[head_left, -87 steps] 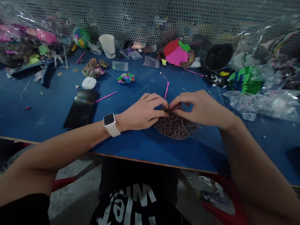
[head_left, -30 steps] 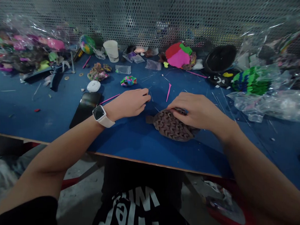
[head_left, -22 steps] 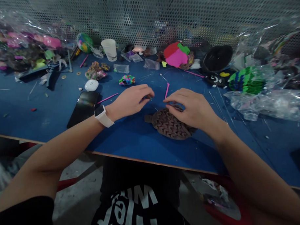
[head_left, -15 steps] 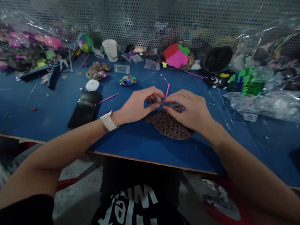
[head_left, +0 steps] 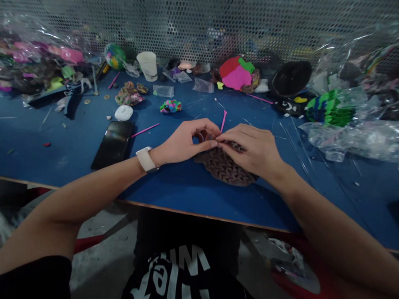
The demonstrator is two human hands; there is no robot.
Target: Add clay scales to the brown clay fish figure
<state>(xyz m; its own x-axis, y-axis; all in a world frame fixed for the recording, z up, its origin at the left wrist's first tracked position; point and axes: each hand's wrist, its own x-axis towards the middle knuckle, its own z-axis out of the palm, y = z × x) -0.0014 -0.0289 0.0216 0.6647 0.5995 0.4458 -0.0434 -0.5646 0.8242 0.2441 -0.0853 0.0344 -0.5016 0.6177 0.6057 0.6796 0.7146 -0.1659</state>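
Observation:
My left hand (head_left: 193,141), with a pale watch band on its wrist, has thumb and forefinger pinched together. My right hand (head_left: 250,147) pinches at the same spot, its fingertips meeting the left ones. Between them is a small brownish bit of clay, now almost wholly covered by the fingers. Just below lies a brown clay piece (head_left: 228,169) with rows of overlapping scale-like marks, flat on the blue table. My right hand covers its upper right part. A pink modelling tool (head_left: 224,120) lies just beyond the fingertips.
To the left lie a black phone (head_left: 113,144), a white case (head_left: 123,113) and another pink stick (head_left: 145,130). Behind stand a paper cup (head_left: 147,66) and colourful clay lumps (head_left: 235,74). Clear plastic wrap (head_left: 356,139) and a green scaled piece (head_left: 330,109) are at the right.
My fingertips have come closer together, and the small brownish bit that showed between them is now covered. My right hand has shifted slightly downward. The scaled piece stays in place.

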